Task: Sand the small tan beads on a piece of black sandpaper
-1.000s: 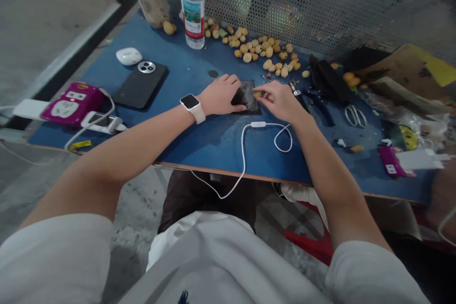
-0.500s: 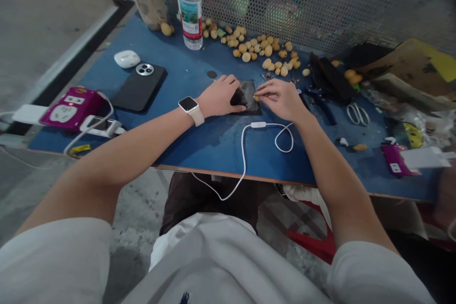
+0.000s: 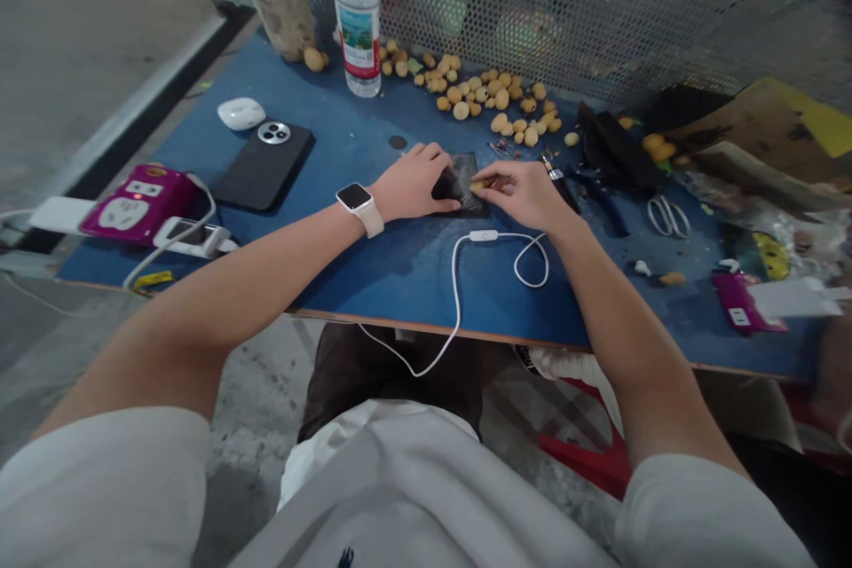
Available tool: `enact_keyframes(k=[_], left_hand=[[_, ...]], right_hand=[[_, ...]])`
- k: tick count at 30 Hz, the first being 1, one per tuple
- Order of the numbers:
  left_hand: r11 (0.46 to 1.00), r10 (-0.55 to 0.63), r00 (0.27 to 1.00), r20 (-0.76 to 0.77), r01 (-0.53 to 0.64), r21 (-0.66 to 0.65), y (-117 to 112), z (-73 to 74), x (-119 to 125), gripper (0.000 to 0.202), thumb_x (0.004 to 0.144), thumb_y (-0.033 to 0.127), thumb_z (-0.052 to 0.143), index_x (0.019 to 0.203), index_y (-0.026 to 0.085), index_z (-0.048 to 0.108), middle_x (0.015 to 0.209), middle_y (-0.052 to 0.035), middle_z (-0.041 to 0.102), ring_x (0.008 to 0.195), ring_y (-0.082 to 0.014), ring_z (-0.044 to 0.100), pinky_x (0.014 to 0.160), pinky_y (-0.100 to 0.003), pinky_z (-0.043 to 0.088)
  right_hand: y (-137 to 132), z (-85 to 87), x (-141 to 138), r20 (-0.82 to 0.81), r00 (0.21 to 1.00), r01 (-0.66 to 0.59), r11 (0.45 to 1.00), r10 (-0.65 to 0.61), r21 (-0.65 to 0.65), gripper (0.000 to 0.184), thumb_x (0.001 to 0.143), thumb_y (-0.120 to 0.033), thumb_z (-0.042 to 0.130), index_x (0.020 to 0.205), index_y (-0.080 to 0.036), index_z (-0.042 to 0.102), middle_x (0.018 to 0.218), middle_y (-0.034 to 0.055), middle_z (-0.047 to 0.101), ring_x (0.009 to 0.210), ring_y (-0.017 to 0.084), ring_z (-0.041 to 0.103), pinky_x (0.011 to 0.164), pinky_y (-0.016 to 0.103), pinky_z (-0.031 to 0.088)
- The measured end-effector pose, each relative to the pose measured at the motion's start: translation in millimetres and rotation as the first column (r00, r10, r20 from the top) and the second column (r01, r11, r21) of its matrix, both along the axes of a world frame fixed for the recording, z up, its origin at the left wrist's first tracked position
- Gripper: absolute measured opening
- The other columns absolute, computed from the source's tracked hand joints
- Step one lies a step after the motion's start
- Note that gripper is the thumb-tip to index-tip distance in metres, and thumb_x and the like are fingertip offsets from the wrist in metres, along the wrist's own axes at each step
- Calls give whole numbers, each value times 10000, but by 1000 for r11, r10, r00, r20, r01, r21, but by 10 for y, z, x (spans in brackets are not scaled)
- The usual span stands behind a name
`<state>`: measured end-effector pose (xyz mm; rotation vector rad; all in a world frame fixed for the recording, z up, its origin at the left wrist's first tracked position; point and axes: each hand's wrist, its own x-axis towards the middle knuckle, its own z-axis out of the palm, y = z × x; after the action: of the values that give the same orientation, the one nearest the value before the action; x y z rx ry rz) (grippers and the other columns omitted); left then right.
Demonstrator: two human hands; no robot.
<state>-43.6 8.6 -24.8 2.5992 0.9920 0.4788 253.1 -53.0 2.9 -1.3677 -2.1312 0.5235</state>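
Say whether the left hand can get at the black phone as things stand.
Likely yes: the left hand rests on a dark sheet, and only blue tabletop lies between it and the black phone.

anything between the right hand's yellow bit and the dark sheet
Nothing visible: the small yellow piece sits in the right hand's fingertips, right over the dark sheet held by the left hand.
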Motion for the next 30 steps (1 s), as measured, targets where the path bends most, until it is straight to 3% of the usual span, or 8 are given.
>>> enact_keyframes(k=[5,10,16,30], left_hand=[[1000,-2,1000,8,2,6,9,-22,11,733,1076,666,914,1601,176,763,1682,-271,730,1603,-543,673,1428,-706,530],[999,-5,1000,30,4,41,45,-65,1,727,1061,679,934,1586,195,794,1638,-258,761,1555,-526,694,1393,-702,563],[997,-57,998,30,55,49,30,-30,-8,622,1115,642,895,1597,248,877,1674,-228,760,1549,-501,699,1426,-698,519],[997,-45,999,13,44,58,31,-17,11,659,1098,669,903,1599,241,899,1670,-239,752,1527,-501,704,1421,-690,516]], right_hand=[[94,-40,-3,109,994,-17,998,11,55,275,1107,-404,925,1356,-309,990,1341,132,980,1159,419,918,1175,646,726],[181,6,53,195,980,-67,995,51,75,220,1133,-468,905,1278,-341,1011,1278,127,984,1207,446,890,1173,668,699],[170,34,89,189,980,-77,995,64,62,220,1101,-501,940,1239,-353,1025,1214,121,987,1174,446,877,1156,681,690],[195,33,137,181,983,-50,993,30,104,220,1082,-521,975,1172,-325,1020,1146,143,970,1091,435,870,1101,678,708]])
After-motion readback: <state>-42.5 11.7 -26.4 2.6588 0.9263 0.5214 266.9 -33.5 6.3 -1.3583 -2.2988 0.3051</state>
